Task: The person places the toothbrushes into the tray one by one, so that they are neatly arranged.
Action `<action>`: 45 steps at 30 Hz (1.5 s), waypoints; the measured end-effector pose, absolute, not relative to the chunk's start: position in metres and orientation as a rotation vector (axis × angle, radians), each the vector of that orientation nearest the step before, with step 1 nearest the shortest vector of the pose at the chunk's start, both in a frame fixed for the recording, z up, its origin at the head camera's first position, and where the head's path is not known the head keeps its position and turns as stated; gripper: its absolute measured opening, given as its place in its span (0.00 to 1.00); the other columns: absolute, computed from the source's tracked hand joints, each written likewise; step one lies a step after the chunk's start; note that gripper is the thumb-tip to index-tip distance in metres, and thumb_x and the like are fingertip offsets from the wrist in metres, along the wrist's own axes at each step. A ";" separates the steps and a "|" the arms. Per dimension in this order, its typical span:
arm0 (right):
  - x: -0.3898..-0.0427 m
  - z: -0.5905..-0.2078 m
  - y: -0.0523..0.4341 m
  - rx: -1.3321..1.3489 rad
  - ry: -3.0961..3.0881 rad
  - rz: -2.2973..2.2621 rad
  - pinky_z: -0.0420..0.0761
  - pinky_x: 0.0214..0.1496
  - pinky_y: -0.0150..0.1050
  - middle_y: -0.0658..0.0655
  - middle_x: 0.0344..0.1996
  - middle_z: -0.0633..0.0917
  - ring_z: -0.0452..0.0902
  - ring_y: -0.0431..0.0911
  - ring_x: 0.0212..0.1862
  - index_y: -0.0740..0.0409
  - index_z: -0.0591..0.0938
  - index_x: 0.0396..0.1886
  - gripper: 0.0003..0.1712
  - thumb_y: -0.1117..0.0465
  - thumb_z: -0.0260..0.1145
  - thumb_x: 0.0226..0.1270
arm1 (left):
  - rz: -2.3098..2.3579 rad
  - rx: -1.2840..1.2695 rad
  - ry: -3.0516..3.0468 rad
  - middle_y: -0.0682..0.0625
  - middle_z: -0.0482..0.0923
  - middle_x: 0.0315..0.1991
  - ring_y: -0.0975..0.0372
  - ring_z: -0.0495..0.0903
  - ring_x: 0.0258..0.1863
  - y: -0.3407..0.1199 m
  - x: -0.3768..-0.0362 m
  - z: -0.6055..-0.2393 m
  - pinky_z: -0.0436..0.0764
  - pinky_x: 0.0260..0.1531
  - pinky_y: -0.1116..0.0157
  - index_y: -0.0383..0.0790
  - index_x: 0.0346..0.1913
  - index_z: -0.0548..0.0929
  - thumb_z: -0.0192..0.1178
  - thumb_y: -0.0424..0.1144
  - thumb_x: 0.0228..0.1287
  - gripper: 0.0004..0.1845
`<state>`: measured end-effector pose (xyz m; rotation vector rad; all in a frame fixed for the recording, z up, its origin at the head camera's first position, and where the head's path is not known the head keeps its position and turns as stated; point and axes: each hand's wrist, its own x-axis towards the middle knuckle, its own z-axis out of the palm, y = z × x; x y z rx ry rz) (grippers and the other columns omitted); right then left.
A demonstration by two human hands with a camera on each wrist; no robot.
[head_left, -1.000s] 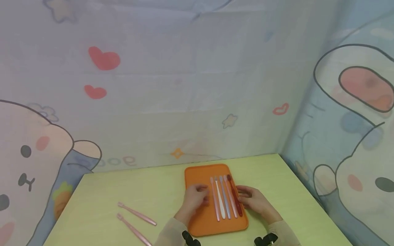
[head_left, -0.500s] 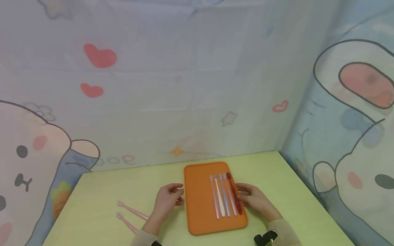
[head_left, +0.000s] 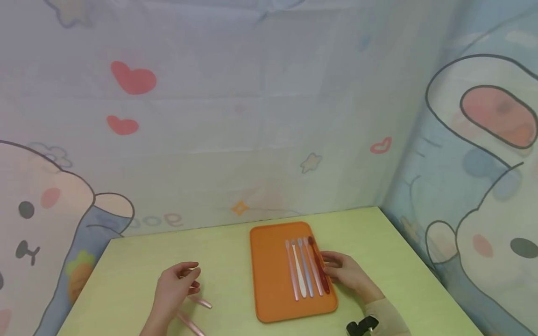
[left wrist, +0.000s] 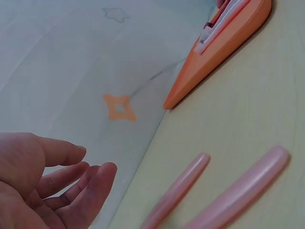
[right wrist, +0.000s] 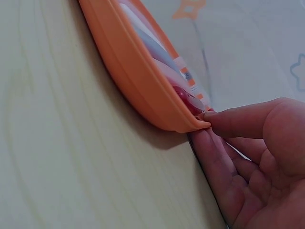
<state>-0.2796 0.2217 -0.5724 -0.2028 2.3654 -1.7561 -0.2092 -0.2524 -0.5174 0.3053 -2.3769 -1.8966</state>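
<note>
My left hand (head_left: 174,284) is above the table at the left, fingers loosely bent and holding nothing. It covers the head ends of two pink toothbrushes; the handle of one (head_left: 201,303) and the handle of the other (head_left: 191,323) show beside it. My right hand (head_left: 348,275) pinches the right rim of an orange tray (head_left: 271,280), thumb on top and fingers underneath in the right wrist view. Side by side in the tray lie a pink toothbrush (head_left: 292,275), a white one (head_left: 300,275), a blue one (head_left: 308,275), another pink one (head_left: 315,277) and a dark red one (head_left: 322,275).
A pale yellow-green table (head_left: 126,280) carries the tray and the loose toothbrushes. Behind it hangs a printed cloth (head_left: 235,116) with hearts and stars, and a second cloth (head_left: 445,196) closes off the right side.
My left hand has moved left, from over the tray to above the two pink toothbrushes on the table. My right hand has stayed at the tray's right rim.
</note>
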 end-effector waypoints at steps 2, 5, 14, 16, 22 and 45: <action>-0.279 -0.571 0.221 -0.203 2.358 -1.757 0.87 0.43 0.39 0.73 0.67 0.80 0.84 0.54 0.59 0.71 0.73 0.75 0.32 0.69 0.68 0.74 | -1.873 0.348 -2.382 0.39 0.85 0.45 0.53 0.88 0.35 -0.265 -0.203 -0.519 0.91 0.36 0.62 0.25 0.65 0.81 0.66 0.34 0.76 0.21; -0.279 -0.570 0.222 -0.221 2.366 -1.752 0.87 0.42 0.39 0.73 0.67 0.80 0.84 0.54 0.58 0.72 0.72 0.75 0.33 0.69 0.68 0.74 | -1.879 0.407 -2.372 0.40 0.86 0.45 0.54 0.88 0.36 -0.282 -0.195 -0.520 0.91 0.38 0.61 0.25 0.65 0.81 0.67 0.35 0.76 0.22; -0.276 -0.569 0.220 -0.196 2.370 -1.751 0.87 0.42 0.38 0.73 0.68 0.78 0.83 0.54 0.59 0.72 0.71 0.76 0.34 0.70 0.68 0.74 | -1.905 0.587 -2.314 0.45 0.88 0.42 0.56 0.88 0.35 -0.317 -0.174 -0.526 0.91 0.37 0.62 0.21 0.66 0.77 0.66 0.37 0.77 0.25; -0.276 -0.570 0.219 -0.174 2.373 -1.750 0.87 0.43 0.39 0.73 0.69 0.78 0.82 0.55 0.60 0.72 0.71 0.76 0.33 0.69 0.68 0.74 | -1.922 0.632 -2.295 0.46 0.88 0.40 0.56 0.88 0.34 -0.322 -0.170 -0.528 0.91 0.36 0.62 0.20 0.66 0.76 0.66 0.36 0.76 0.25; -0.277 -0.571 0.219 -0.132 2.372 -1.749 0.87 0.43 0.40 0.71 0.69 0.78 0.82 0.54 0.60 0.70 0.72 0.76 0.33 0.69 0.68 0.74 | -1.976 0.715 -2.243 0.48 0.87 0.35 0.59 0.88 0.30 -0.332 -0.162 -0.536 0.91 0.33 0.62 0.17 0.66 0.75 0.67 0.34 0.74 0.27; -0.278 -0.571 0.218 -0.120 2.367 -1.758 0.87 0.43 0.41 0.70 0.68 0.79 0.82 0.52 0.58 0.70 0.73 0.75 0.32 0.70 0.68 0.73 | -1.932 0.745 -2.278 0.45 0.88 0.40 0.60 0.90 0.30 -0.313 -0.154 -0.547 0.91 0.34 0.63 0.12 0.63 0.75 0.75 0.31 0.62 0.33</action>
